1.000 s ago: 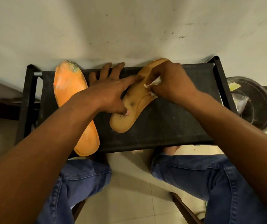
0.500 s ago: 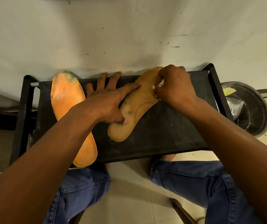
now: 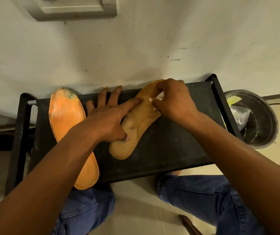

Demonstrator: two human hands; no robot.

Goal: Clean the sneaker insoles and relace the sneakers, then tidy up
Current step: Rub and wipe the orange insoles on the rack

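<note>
A tan insole [image 3: 136, 131] lies at an angle on the black fabric rack shelf [image 3: 169, 143], toe towards the wall. My left hand [image 3: 108, 119] presses it flat with spread fingers, thumb on the heel part and index finger on the forepart. My right hand [image 3: 171, 100] pinches a small white wipe [image 3: 155, 100] against the insole's toe end. A bright orange insole [image 3: 68, 126], its toe dirty grey, lies on the left of the shelf and hangs over the front edge.
A white wall runs right behind the rack. A round metal bowl [image 3: 261, 134] holding a plastic bag and something yellow stands on the floor at the right. My knees in blue jeans [image 3: 203, 197] sit under the rack's front edge.
My right hand with the wipe has shifted along the toe end of the tan insole. The left hand stays pressed in place. The camera has tilted up, showing more wall.
</note>
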